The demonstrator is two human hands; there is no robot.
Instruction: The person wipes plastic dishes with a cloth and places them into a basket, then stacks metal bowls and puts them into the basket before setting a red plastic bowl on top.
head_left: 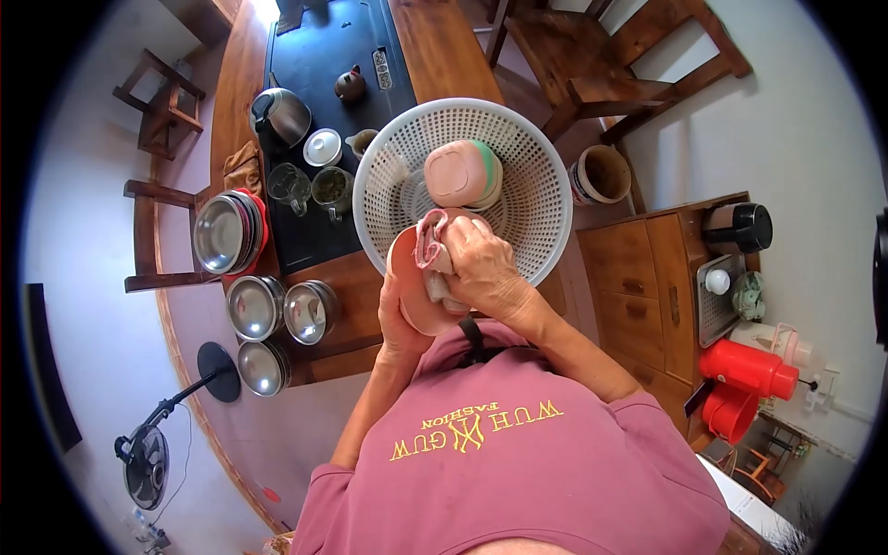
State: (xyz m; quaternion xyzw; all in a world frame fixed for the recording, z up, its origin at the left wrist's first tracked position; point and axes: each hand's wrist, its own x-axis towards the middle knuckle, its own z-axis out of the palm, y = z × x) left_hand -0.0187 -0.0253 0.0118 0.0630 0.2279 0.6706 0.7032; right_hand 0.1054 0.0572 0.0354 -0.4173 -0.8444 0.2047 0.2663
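Observation:
My left hand [401,316] is closed round the side of a pink bowl [427,316], which is tilted on its side above the near rim of a white perforated basket [372,222]. My right hand [483,266] grips a bunched white-and-pink cloth [430,242] and presses it against the inside of the bowl. Part of the cloth hangs down below my right fingers. In the basket lie a pink, squared bowl [453,174] with pale green ones stacked beneath it. Another pink piece just behind my right hand is mostly hidden.
Stacked metal bowls [254,307] stand along the table's left edge, beside a red-rimmed stack [222,233]. A black tea tray [347,120] carries a kettle [281,117], glass cups [289,187], a lidded white cup [323,148] and a small teapot [351,84]. A bin [601,174] stands right.

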